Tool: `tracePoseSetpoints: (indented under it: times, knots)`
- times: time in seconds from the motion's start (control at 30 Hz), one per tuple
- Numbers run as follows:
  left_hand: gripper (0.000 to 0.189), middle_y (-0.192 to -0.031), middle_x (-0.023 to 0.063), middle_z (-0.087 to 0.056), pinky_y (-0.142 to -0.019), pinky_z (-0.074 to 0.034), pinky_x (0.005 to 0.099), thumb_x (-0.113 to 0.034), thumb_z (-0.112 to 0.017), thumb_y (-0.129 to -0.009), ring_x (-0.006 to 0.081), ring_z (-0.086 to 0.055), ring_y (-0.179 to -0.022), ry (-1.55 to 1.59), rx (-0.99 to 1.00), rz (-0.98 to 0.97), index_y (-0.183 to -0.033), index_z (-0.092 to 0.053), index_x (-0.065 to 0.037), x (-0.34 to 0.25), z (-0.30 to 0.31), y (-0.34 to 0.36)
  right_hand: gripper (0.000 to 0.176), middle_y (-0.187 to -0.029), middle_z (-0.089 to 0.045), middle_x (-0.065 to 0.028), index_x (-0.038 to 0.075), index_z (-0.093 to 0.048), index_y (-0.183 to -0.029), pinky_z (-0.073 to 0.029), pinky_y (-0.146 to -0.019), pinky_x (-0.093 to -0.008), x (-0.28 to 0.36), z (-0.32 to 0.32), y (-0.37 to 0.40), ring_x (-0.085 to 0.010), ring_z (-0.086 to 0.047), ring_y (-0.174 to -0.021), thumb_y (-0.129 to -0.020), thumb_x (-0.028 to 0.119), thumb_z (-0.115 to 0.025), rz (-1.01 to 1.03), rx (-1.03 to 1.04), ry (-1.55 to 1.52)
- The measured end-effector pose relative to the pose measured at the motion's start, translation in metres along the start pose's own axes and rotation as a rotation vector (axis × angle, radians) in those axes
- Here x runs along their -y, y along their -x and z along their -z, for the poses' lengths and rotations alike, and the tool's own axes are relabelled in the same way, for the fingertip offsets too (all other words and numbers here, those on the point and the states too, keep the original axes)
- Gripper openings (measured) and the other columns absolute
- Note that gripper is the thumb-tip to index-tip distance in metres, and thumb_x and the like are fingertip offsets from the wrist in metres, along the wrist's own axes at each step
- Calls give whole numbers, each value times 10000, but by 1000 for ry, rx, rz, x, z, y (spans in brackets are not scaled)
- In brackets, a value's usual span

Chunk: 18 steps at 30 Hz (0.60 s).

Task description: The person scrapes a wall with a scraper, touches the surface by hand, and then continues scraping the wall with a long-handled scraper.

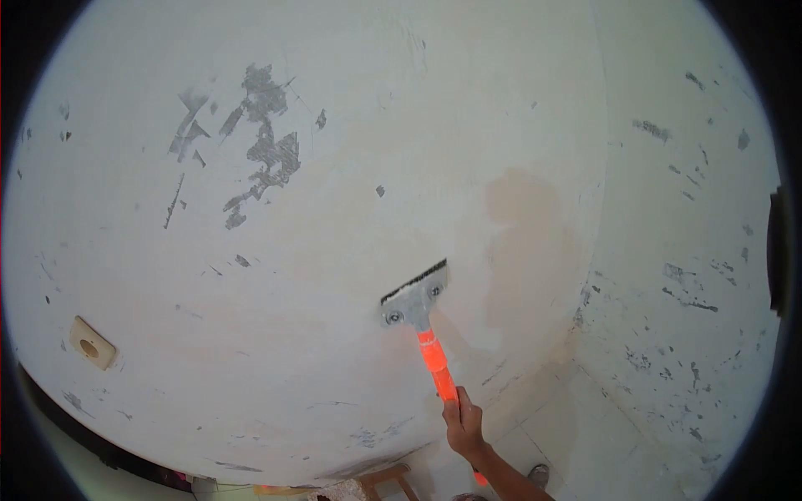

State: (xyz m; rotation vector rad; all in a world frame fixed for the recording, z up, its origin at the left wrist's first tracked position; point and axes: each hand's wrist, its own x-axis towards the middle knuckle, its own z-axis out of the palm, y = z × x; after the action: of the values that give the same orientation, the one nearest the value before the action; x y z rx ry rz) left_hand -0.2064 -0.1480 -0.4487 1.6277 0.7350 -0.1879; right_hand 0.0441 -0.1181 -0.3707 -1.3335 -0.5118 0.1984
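My right hand (464,424) is closed around the orange handle of a wall scraper (433,357), low and right of the middle of the view. Its wide metal head, dusted white and fixed with two screws, points up and slightly left. The dark blade edge lies close over the pale wall (334,242), tilted up toward the right. The handle's orange end shows below my wrist. Grey patches (271,154) with ragged outlines mark the wall at the upper left. My left hand is out of view.
A wall socket (92,343) sits low on the left. Another scuffed wall (677,250) meets this one at a corner on the right. Below are floor tiles (543,434), a wooden stool (388,476) and a shoe (540,475).
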Motion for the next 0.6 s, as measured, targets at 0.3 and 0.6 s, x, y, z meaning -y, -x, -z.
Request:
tracePoseSetpoints:
  times: [0.3, 0.6]
  knots:
    - [473, -1364, 133, -645, -990, -492, 449, -396, -518, -1092, 293, -618, -1213, -101, -3, -57, -1425, -573, -64, 49, -1, -1, 294, -619, -465, -10, 4, -593, -1116, -370, -519, -282, 46, -9, -35, -79, -436, -547, -1086, 265, -460, -39, -22, -88]
    - [451, -1324, 122, -660, -955, -500, 428, -374, -519, -1095, 267, -624, -1177, -50, -25, -87, -1411, -583, -58, 53, -1, 6, 302, -619, -440, 7, 8, -591, -1112, -359, -521, -268, 20, -18, -4, -71, -416, -546, -1095, 267, -438, -8, -49, -93]
